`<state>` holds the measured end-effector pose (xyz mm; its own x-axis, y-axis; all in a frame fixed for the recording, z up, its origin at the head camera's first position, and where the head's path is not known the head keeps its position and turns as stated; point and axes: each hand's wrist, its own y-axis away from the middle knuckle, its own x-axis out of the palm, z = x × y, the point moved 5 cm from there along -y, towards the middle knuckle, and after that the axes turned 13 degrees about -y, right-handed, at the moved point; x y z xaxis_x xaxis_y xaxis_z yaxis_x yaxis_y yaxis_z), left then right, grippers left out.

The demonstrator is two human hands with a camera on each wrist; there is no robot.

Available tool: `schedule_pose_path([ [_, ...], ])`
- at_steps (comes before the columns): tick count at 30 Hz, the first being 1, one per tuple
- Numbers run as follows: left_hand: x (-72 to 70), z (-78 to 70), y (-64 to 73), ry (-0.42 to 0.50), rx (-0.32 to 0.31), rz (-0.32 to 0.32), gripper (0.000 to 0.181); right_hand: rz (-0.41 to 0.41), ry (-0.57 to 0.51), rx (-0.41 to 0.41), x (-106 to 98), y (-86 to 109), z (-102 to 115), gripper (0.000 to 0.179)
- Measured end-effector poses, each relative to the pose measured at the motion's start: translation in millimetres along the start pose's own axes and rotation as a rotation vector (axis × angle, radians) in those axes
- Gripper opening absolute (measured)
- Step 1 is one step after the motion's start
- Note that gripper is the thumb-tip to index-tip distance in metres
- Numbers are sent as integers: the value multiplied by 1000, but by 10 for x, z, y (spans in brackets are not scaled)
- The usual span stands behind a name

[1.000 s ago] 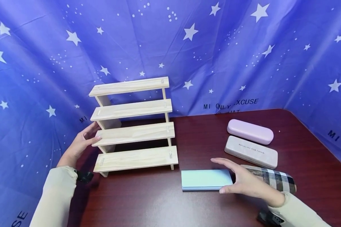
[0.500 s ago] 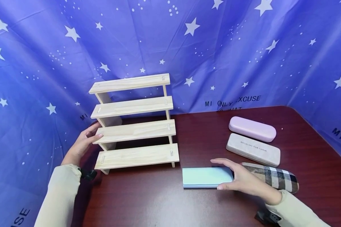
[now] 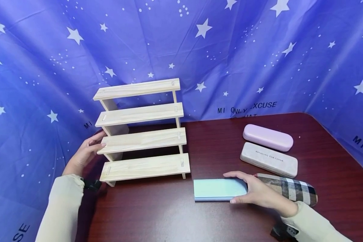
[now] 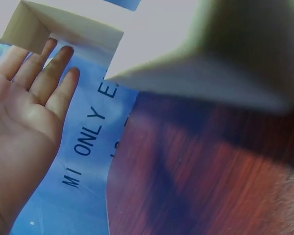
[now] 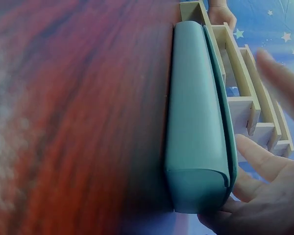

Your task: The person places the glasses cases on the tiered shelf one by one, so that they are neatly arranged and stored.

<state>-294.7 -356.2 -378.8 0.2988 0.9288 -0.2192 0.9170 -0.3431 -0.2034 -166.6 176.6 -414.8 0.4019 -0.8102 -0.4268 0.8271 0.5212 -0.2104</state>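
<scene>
Over the right end of a pale blue glasses case, lying flat on the table, my right hand spreads its thumb and fingers. In the right wrist view the thumb stands off the case, while other fingers lie behind its end; contact there is partly hidden. My left hand rests at the left end of a tiered wooden shelf, its thumb against one board's end. In the left wrist view the fingers of this hand are extended beside the shelf's side, with the thumb out of sight.
Right of the blue case lie a plaid case, an off-white lettered glasses case and a pink glasses case. All rest on the dark red table. A blue star-printed curtain hangs behind.
My right thumb has shifted slightly left along the near side of the blue case. The left hand stays at the shelf; the view itself has tilted a little.
</scene>
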Motion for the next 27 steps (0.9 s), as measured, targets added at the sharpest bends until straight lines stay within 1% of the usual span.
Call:
schedule_pose_path([
  [2, -18, -5, -4, 16, 5, 15, 57, 10, 16, -2, 13, 3, -3, 65],
  [7, -64, -5, 0, 36, -3, 48, 60, 36, 98, -5, 21, 3, 1, 66],
  [9, -74, 0, -4, 43, 0, 64, 60, 51, 122, 12, 17, 3, -6, 67],
  [14, -87, -5, -26, 58, 37, 99, 60, 84, 171, 66, 5, -8, -24, 66],
  [17, -88, -7, -32, 61, 40, 116, 60, 95, 190, 90, -5, -23, -19, 65],
  [23, -92, 21, -31, 71, 29, 117, 63, 112, 202, 108, -13, -52, -9, 64],
  [27, -90, 48, -28, 78, 23, 116, 63, 109, 210, 110, -16, -56, -17, 64],
])
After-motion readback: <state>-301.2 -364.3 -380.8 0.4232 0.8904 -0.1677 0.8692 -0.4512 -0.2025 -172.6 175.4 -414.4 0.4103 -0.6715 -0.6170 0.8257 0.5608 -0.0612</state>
